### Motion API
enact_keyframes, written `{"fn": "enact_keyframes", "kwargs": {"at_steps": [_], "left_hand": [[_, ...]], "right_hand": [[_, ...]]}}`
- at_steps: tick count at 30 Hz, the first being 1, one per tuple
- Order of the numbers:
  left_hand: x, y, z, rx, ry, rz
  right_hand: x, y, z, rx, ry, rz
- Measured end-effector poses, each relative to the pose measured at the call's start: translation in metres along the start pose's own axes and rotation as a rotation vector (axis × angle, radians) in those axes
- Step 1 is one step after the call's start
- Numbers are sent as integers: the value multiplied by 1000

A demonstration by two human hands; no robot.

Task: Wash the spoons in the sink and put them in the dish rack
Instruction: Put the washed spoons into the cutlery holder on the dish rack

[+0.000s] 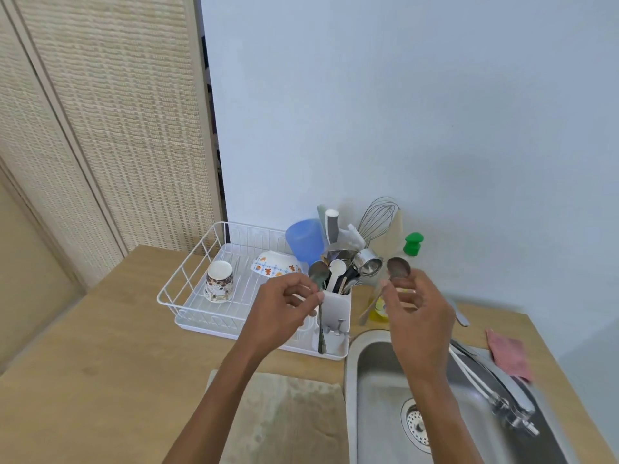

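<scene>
**Two spoons in hand, neither racked yet**

Head view: washing apparently done, racking left. Left hand [284, 308] pinching one spoon [318, 272] at the neck, fingers [296, 299] curled to the thumb, handle hanging toward 6 o'clock before the cutlery holder [338, 308] of the dish rack [201, 309]. At 3 o'clock, right hand [418, 316] curled round a second spoon [398, 267], bowl up, above the far rim of the sink [375, 373].

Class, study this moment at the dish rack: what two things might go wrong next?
1. The left hand pinches its spoon by the fingertips, handle dangling; it may slip and drop onto the dish rack.
2. The cutlery holder is already crowded, so pushing more in may jam or tip utensils out.
</scene>
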State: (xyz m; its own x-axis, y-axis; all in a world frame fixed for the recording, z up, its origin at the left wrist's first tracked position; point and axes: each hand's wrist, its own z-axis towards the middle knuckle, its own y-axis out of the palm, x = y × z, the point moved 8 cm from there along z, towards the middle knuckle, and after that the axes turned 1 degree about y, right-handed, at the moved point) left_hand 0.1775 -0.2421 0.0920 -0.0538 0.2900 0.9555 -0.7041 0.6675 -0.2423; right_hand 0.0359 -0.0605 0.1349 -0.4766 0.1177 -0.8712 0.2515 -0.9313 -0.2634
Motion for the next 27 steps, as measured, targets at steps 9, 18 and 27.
{"fn": "enact_keyframes", "kwargs": {"at_steps": [9, 18, 27], "left_hand": [[-6, 1, 6, -1, -16, 20], [-12, -1, 8, 6, 5, 63], [-16, 0, 10, 9, 14, 64]], "right_hand": [[60, 56, 12, -211, -22, -79], [123, 74, -9, -382, -67, -355], [159, 80, -21, -490, -38, -453]]}}
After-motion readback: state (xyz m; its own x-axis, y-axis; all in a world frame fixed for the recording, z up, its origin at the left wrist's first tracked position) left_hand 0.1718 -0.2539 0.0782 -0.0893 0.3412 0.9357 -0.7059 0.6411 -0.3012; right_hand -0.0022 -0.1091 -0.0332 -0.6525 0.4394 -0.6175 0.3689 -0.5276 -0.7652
